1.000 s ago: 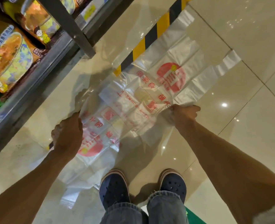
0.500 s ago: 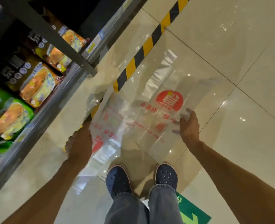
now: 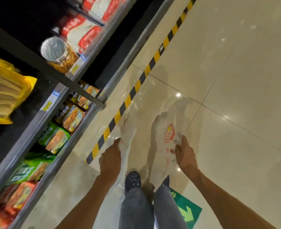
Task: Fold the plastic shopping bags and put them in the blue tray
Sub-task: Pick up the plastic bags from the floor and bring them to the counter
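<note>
A clear plastic shopping bag (image 3: pixel 154 129) with a red logo and red lettering hangs in the air over the floor, blurred and billowing between my hands. My left hand (image 3: pixel 110 158) grips its left edge with curled fingers. My right hand (image 3: pixel 184 155) grips the right edge just below the red logo. The bag's lower end drapes down over my feet. No blue tray shows in this view.
Metal shop shelves (image 3: pixel 57 103) with noodle packs, a jar (image 3: pixel 58 54) and red packets run along the left. Yellow-black tape (image 3: pixel 136 86) marks the glossy tiled floor. A green arrow sticker (image 3: pixel 186 210) lies by my shoes (image 3: pixel 133 180).
The bag has gone from spread flat between my hands to bunched and billowing. My hands have moved closer together, and the view has tilted up to show more shelves.
</note>
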